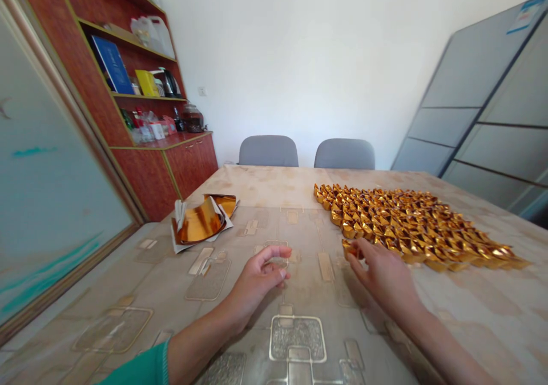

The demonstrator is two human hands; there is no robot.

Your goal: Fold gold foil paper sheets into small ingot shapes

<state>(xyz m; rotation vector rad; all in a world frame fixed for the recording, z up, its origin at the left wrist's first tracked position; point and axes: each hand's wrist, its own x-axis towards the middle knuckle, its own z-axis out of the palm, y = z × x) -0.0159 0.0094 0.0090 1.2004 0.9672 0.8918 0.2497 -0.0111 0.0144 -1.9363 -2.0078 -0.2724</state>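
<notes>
The small gold paper piece point(346, 248), pinched in the right hand point(383, 271), seems to want a light grip so its folds are not crushed against the gold rows point(411, 219) just beyond that hand, while the left hand point(265, 271), empty, hangs loosely curled, the paper stack point(201, 223) beyond it, leftward.

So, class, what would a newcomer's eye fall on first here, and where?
First, the dense spread of shiny folded gold pieces on the right of the table, with the right hand at its near left edge. Then the curled gold sheets lying on the left, beyond the left hand.
</notes>
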